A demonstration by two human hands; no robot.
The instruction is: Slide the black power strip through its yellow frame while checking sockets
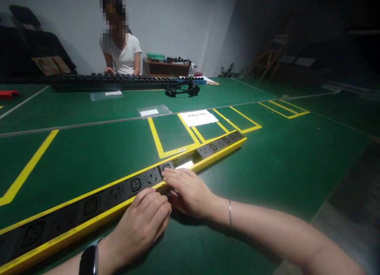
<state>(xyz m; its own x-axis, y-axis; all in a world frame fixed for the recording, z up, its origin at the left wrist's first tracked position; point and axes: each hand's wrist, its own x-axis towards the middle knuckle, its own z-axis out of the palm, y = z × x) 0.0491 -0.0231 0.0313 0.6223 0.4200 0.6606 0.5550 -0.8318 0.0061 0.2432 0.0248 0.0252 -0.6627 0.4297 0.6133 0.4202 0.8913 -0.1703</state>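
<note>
A long black socket strip with yellow edges lies diagonally on the green table, from the lower left to the middle. My left hand, a dark watch on its wrist, rests on the strip's near edge with its fingers curled together. My right hand, a thin bracelet on its wrist, lies across the strip just to the right, fingers stretched flat and pressed on it. The two hands touch. What lies under the fingers is hidden.
Yellow tape marks boxes on the green table. A white paper label and two clear bags lie beyond the strip. A black headset and long black strips sit further back. A person in a white shirt sits opposite.
</note>
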